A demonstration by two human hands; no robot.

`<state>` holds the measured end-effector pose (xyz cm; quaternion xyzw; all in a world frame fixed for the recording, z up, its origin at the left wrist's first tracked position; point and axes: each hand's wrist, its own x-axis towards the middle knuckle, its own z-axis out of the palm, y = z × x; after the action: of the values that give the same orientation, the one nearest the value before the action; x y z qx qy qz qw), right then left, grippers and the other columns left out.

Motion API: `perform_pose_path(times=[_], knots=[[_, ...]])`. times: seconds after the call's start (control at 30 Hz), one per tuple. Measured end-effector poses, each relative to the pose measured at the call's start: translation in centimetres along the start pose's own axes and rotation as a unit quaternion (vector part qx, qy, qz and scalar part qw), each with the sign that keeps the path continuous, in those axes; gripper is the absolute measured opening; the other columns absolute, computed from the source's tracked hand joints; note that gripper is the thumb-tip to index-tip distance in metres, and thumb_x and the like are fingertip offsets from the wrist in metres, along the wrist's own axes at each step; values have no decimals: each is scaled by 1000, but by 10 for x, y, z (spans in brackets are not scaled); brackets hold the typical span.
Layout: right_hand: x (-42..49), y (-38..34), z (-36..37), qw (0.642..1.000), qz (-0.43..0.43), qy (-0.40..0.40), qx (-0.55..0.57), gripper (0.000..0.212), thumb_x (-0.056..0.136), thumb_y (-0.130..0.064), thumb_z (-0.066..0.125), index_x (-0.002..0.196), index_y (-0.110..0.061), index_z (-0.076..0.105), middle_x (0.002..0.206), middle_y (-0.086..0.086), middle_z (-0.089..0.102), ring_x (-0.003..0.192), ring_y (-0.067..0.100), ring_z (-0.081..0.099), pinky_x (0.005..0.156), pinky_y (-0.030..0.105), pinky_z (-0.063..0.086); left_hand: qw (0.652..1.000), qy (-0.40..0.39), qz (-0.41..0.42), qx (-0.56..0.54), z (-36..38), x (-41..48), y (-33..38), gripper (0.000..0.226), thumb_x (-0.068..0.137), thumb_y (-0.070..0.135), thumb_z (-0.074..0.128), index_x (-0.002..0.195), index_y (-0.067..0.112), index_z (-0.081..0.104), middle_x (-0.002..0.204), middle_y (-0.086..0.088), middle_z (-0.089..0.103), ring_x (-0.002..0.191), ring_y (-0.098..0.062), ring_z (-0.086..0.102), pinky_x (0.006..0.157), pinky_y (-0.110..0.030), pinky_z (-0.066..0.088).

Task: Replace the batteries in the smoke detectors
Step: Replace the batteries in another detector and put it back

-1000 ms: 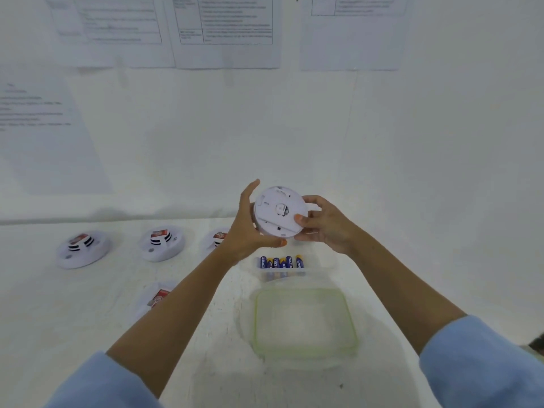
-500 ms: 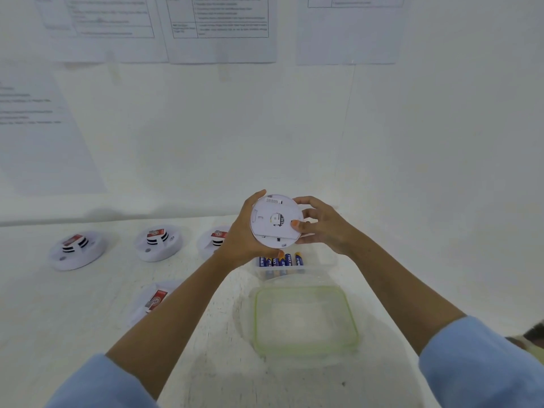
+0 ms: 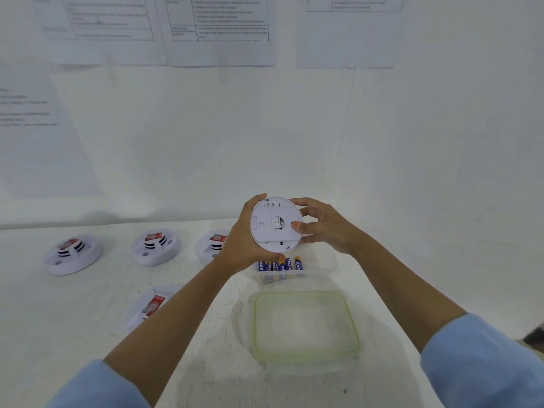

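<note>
Above the table's far middle, the left hand (image 3: 241,245) gripped the held smoke detector (image 3: 273,225) along its left edge, with fingers curled over the top of the rim and the thumb under the bottom. The right hand (image 3: 323,228) gripped the same unit from the right: its thumb pressed on the flat back face close to the centre label, and its fingers wrapped behind the right rim. The unit stood on edge in the air, with its white back plate turned toward the camera.

Directly below the hands, a clear container (image 3: 323,266) rested on the table (image 3: 88,334) and held a row of blue batteries (image 3: 281,265) with yellow ends. Just nearer the person lay a green-rimmed clear plastic piece (image 3: 351,322); whether it was a lid or a tray could not be determined.

To the left, three detectors stood in a row near the wall: the far-left detector (image 3: 72,254), the middle detector (image 3: 154,245) and the row's right detector (image 3: 210,244), the last partly hidden by the left hand. A nearer detector (image 3: 150,304) lay partly under the left forearm. Each showed a red label on top.

Both forearms emerged from light blue sleeves (image 3: 482,363). Printed sheets (image 3: 219,30) hung on the white wall behind; their text was too blurred to read.
</note>
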<state>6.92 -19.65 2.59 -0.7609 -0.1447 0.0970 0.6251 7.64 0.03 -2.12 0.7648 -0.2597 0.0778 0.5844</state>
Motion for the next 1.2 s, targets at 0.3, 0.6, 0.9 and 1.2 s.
perform_pose_path(times=[0.3, 0.6, 0.9, 1.2], knots=[[1, -18, 17, 908, -169, 27, -382, 73, 63, -25, 77, 127, -18, 44, 120, -1, 42, 106, 13, 41, 90, 20, 36, 1000, 14, 7, -16, 5, 1, -1, 100, 40, 23, 82, 127, 27, 32, 126, 13, 43, 111, 10, 47, 84, -11, 46], [5, -30, 24, 815, -184, 1, -550, 67, 64, -32, 77, 122, -14, 49, 115, -1, 50, 101, 16, 46, 76, 22, 26, 1000, -14, 10, -23, 0, -2, 6, 95, 45, 30, 77, 126, 21, 28, 124, 12, 41, 109, 18, 46, 84, -3, 40], [10, -32, 26, 808, -193, -35, -555, 69, 64, -33, 79, 123, -11, 49, 116, 3, 51, 102, 18, 48, 78, 23, 29, 999, -7, -5, -37, -2, -4, 3, 96, 42, 28, 79, 126, 20, 31, 124, 9, 43, 108, 14, 48, 83, -6, 43], [13, -32, 27, 760, -216, -53, -611, 73, 62, -32, 78, 124, -6, 50, 112, 9, 52, 95, 22, 50, 77, 22, 31, 999, -20, -15, -35, 0, -4, -1, 93, 44, 29, 80, 124, 22, 33, 124, 10, 43, 108, 14, 49, 83, -6, 43]])
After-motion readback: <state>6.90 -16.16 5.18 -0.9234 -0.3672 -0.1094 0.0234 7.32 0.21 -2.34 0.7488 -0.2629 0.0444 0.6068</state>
